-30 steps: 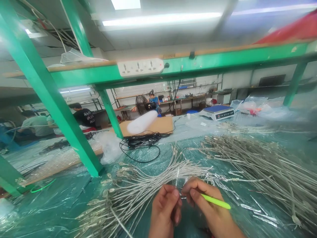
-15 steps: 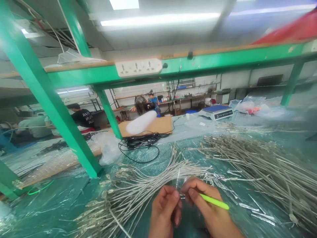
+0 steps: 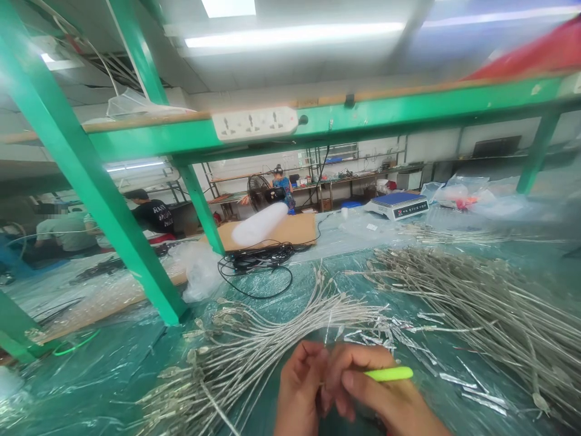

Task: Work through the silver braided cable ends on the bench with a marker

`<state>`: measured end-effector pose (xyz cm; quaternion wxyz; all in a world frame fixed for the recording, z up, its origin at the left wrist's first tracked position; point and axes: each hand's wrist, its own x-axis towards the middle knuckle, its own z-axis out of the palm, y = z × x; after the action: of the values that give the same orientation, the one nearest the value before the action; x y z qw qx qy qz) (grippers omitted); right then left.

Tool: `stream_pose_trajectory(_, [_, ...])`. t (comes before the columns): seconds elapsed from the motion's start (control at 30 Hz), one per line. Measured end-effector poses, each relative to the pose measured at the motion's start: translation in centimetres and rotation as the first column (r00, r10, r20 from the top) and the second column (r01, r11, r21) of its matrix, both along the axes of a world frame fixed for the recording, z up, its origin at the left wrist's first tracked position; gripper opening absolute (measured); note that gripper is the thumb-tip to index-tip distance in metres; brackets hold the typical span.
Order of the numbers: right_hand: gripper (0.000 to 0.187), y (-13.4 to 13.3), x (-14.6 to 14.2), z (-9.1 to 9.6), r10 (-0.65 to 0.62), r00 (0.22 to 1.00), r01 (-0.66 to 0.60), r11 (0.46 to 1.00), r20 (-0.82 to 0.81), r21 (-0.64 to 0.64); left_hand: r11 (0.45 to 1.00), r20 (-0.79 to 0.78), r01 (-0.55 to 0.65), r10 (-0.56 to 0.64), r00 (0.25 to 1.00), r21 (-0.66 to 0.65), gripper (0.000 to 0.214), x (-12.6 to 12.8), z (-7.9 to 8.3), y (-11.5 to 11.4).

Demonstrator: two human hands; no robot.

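Note:
My left hand (image 3: 303, 384) is closed in a pinch at the bottom middle, on a thin silvery cable (image 3: 328, 330) whose tip sticks up above the fingers. Against it, my right hand (image 3: 370, 384) is closed around a slim yellow-green tool (image 3: 390, 374). Only the tool's handle end shows, pointing right; its working end is hidden by the fingers. The fingertips of both hands meet, and the spot between them is blurred. Just left and behind lies a fanned bundle of grey-white cables (image 3: 254, 333) with connectors at the left ends.
A larger heap of similar cables (image 3: 476, 309) covers the right side. Silvery foil scraps (image 3: 458, 380) lie beside it. Farther back are a coiled black cable (image 3: 258, 257), a scale (image 3: 398, 206) and a green frame post (image 3: 104, 200). People sit in the background.
My right hand has shifted left and closed in against the left fingertips. The yellow-green tool has turned nearer to level. My left hand has barely moved.

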<state>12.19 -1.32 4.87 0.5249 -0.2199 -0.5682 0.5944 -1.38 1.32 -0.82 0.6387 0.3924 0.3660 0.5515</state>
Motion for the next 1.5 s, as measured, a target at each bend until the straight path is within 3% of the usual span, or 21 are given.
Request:
stream_pose_trajectory(0.1, [0.028, 0.0, 0.2, 0.3, 0.039, 0.995, -0.046, 0.996, -0.090, -0.075, 0.999, 0.041, -0.020, 0.022, 0.999, -0.040, 0.031, -0.1, 0.3, 0.0])
stream_pose_trajectory(0.2, [0.027, 0.6, 0.5, 0.2, -0.109, 0.982, 0.092, 0.989, -0.154, -0.116, 0.999, 0.051, -0.039, 0.040, 0.998, -0.037, 0.030, -0.1, 1.5, -0.3])
stream_pose_trajectory(0.33, [0.030, 1.6, 0.8, -0.5, -0.442, 0.892, 0.450, 0.886, 0.090, -0.112, 0.998, 0.068, -0.049, 0.051, 0.996, -0.026, 0.028, 0.0, 2.6, -0.6])
stream_pose_trajectory(0.4, [0.035, 1.9, 0.7, -0.9, -0.474, 0.855, 0.498, 0.864, 0.208, -0.075, 0.999, 0.066, -0.041, 0.042, 0.997, -0.016, 0.027, 0.0, 2.6, -0.6])
stream_pose_trajectory(0.57, [0.027, 1.7, 0.0, -1.4, -0.418, 0.872, 0.431, 0.902, 0.253, 0.004, 0.999, 0.026, -0.041, 0.040, 0.999, 0.026, 0.028, -0.1, 2.0, -0.5])
stream_pose_trajectory(0.97, [0.020, 1.2, -0.3, -1.2, -0.339, 0.920, 0.357, 0.932, 0.199, -0.064, 0.996, -0.016, -0.023, 0.025, 1.000, 0.089, 0.034, 0.0, 1.7, -0.7])
stream_pose_trajectory(1.13, [0.016, 1.4, -0.1, -1.2, -0.310, 0.922, 0.319, 0.948, 0.230, -0.003, 0.996, -0.060, -0.002, 0.007, 0.998, 0.087, 0.030, 0.1, 1.6, -0.7])
stream_pose_trajectory(1.5, [0.024, 1.7, -0.1, -1.3, -0.333, 0.910, 0.355, 0.933, 0.249, -0.051, 0.998, 0.066, 0.056, -0.058, 0.996, 0.019, 0.024, 0.2, 2.3, -0.9])
